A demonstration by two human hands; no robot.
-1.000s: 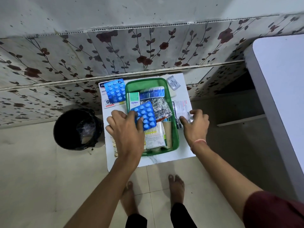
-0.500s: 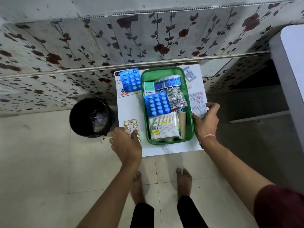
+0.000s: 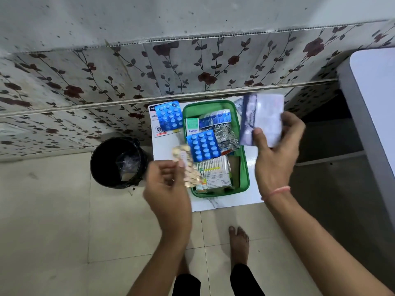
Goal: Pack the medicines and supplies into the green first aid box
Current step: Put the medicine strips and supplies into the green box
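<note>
The green first aid box (image 3: 243,165) sits open on a small white table (image 3: 226,204). Inside lie a blue blister pack (image 3: 203,145), an Optibex carton (image 3: 192,126), silver foil strips (image 3: 226,135) and a white pack (image 3: 215,171). My left hand (image 3: 168,189) holds a strip of beige tablets (image 3: 188,165) lifted just left of the box. My right hand (image 3: 275,154) holds a white leaflet packet (image 3: 265,118), blurred, raised above the box's right rim. A second blue blister pack (image 3: 168,115) rests on a white sachet (image 3: 156,127) at the table's back left.
A black waste bin (image 3: 118,163) stands on the tiled floor left of the table. A floral-patterned wall (image 3: 192,67) rises right behind it. A white surface (image 3: 376,99) juts in at the right. My bare feet (image 3: 238,242) are below the table's front edge.
My left hand lifted the beige tablet strip off the table towards the box. My right hand picked the white packet up from the table's right side and raised it.
</note>
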